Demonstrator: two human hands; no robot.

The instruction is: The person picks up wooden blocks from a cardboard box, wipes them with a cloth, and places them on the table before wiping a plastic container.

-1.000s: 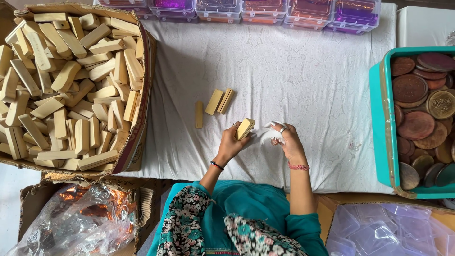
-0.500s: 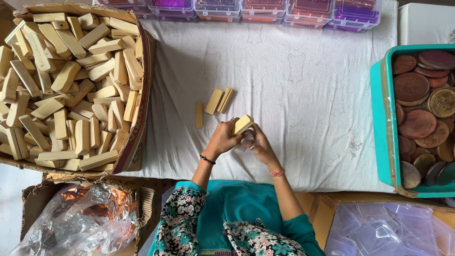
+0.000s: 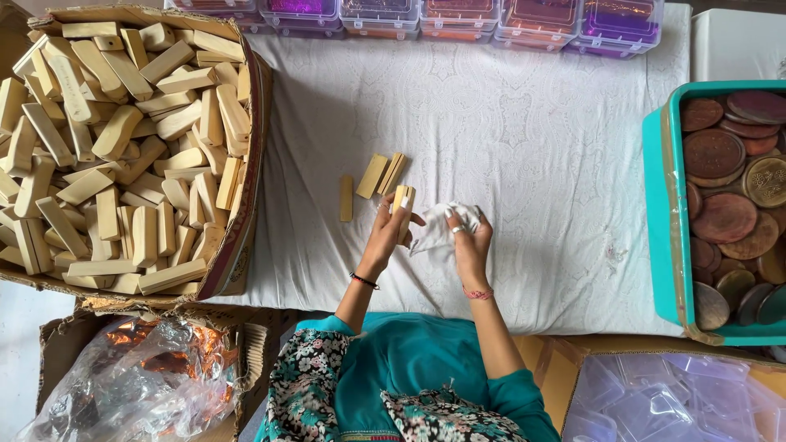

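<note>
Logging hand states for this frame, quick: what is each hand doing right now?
Left hand: closed on a pale wooden block.
Right hand: closed on a white cloth.

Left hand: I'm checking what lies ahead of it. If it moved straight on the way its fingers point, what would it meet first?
The left hand, holding a wooden block, points up the cloth. Likely first: the loose blocks just ahead, though height is unclear.

Soft, even daylight lit my white cloth [image 3: 524, 123]; shadows beside it stayed faint, nothing glared, and the whole view was sharp.
</note>
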